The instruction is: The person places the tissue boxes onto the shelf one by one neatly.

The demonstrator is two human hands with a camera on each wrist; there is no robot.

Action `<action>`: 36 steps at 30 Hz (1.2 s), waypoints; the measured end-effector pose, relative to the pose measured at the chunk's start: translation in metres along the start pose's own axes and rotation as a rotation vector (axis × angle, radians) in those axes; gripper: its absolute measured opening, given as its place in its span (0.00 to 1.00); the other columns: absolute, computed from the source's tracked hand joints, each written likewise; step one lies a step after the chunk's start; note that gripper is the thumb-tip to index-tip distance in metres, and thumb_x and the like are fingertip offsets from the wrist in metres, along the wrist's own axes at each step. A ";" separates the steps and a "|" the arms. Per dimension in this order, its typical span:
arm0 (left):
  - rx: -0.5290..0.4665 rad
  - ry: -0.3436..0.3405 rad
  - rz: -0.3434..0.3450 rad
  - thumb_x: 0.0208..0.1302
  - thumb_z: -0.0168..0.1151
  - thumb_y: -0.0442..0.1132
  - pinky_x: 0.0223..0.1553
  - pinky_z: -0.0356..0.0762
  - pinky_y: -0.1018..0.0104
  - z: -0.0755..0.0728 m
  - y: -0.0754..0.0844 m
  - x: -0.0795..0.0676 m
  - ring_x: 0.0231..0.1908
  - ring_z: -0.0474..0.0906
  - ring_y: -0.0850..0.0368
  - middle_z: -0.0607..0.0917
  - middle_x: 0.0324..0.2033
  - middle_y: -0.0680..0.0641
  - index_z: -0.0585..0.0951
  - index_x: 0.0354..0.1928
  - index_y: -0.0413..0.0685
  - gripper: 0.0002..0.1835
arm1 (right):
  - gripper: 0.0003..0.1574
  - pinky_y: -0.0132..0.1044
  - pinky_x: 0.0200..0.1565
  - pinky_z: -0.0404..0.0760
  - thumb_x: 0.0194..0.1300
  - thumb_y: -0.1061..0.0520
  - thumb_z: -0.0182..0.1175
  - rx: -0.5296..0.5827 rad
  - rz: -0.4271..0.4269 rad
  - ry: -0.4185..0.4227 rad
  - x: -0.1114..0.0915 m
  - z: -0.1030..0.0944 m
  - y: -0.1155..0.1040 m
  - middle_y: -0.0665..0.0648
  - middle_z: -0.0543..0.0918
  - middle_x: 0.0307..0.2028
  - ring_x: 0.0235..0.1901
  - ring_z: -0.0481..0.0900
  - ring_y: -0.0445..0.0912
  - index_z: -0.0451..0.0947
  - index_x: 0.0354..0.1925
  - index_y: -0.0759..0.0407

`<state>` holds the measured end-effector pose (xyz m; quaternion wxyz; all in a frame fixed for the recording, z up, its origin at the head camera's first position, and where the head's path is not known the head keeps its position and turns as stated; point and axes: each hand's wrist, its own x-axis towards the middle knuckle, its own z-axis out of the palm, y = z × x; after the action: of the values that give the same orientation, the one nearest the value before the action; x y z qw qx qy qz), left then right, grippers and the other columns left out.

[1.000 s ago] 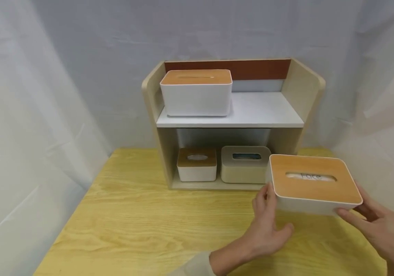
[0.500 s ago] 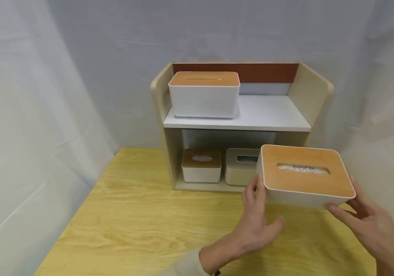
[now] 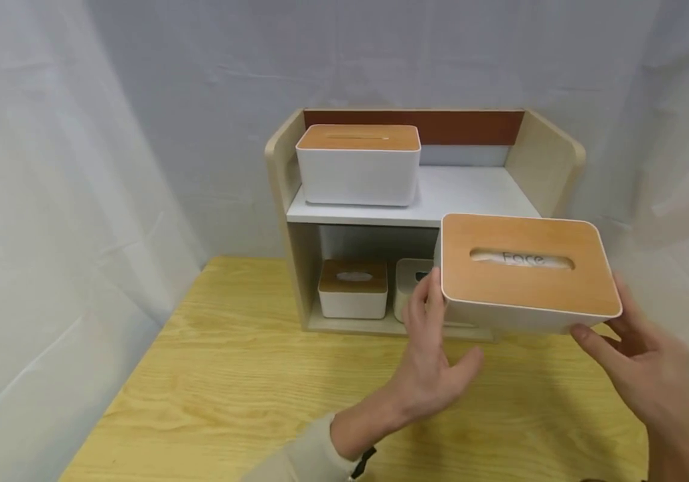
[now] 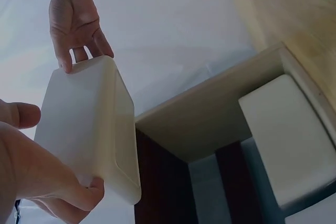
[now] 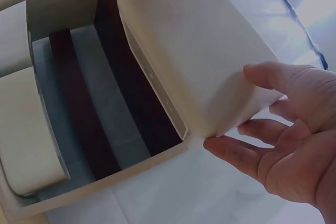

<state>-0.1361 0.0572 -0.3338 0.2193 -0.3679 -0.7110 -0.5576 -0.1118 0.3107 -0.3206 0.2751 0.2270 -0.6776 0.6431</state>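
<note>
A white tissue box (image 3: pixel 531 289) with a wood-look lid is held in the air between both hands, in front of the right half of a small shelf unit. Through its lid slot shows tissue marked "Face". My left hand (image 3: pixel 428 361) supports the left end with its fingers, the thumb standing away from the box. At the other end my right hand (image 3: pixel 645 365) grips the box, thumb on the front wall and fingers around the end. The left wrist view shows the left fingertips (image 4: pixel 94 184) bent at the box's edge.
The two-level shelf unit (image 3: pixel 561 157) stands on a wood-grain table (image 3: pixel 230 395). A larger white tissue box (image 3: pixel 356 175) sits at the upper shelf's left. Below are a small tissue box (image 3: pixel 353 301) and a beige tissue box (image 3: pixel 403 288), partly hidden. White sheeting surrounds the table.
Both hands have raised the tissue box and moved it left, up from the lower shelf's level to the upper shelf's front edge. It now covers more of the beige box.
</note>
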 end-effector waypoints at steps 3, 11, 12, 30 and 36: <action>-0.004 0.007 0.034 0.52 0.61 0.30 0.70 0.60 0.56 -0.005 0.001 0.008 0.70 0.42 0.48 0.47 0.72 0.41 0.37 0.79 0.45 0.57 | 0.48 0.26 0.46 0.81 0.54 0.88 0.54 0.015 -0.014 0.009 0.008 0.004 -0.004 0.62 0.71 0.68 0.57 0.80 0.41 0.60 0.72 0.69; 0.108 0.061 0.112 0.53 0.60 0.34 0.62 0.55 0.55 -0.016 0.003 0.029 0.66 0.48 0.46 0.52 0.73 0.40 0.41 0.78 0.40 0.54 | 0.48 0.24 0.51 0.78 0.57 0.85 0.54 -0.037 -0.090 -0.006 0.029 0.010 -0.008 0.64 0.65 0.71 0.58 0.78 0.42 0.59 0.73 0.65; 0.112 0.063 0.118 0.53 0.60 0.35 0.61 0.54 0.56 -0.017 0.003 0.032 0.66 0.48 0.45 0.52 0.73 0.39 0.41 0.78 0.39 0.54 | 0.47 0.24 0.51 0.78 0.57 0.85 0.54 -0.027 -0.110 -0.006 0.033 0.011 -0.008 0.65 0.65 0.71 0.58 0.79 0.42 0.59 0.72 0.66; 0.076 0.010 -0.045 0.55 0.60 0.40 0.64 0.52 0.52 -0.037 -0.008 0.079 0.69 0.47 0.47 0.50 0.75 0.40 0.42 0.79 0.43 0.53 | 0.47 0.22 0.47 0.78 0.59 0.78 0.60 -0.104 -0.034 0.055 0.077 0.020 -0.004 0.57 0.77 0.64 0.56 0.80 0.39 0.63 0.73 0.54; 0.067 -0.024 -0.085 0.55 0.62 0.39 0.68 0.52 0.49 -0.038 -0.012 0.090 0.72 0.43 0.49 0.49 0.76 0.42 0.42 0.79 0.44 0.54 | 0.47 0.22 0.43 0.79 0.61 0.74 0.63 -0.202 0.021 0.076 0.084 0.017 0.000 0.58 0.74 0.66 0.55 0.79 0.37 0.64 0.73 0.48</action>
<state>-0.2056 0.0450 -0.2661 0.1994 -0.3364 -0.7469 -0.5378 -0.1765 0.2980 -0.2652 0.3154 0.1667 -0.7305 0.5823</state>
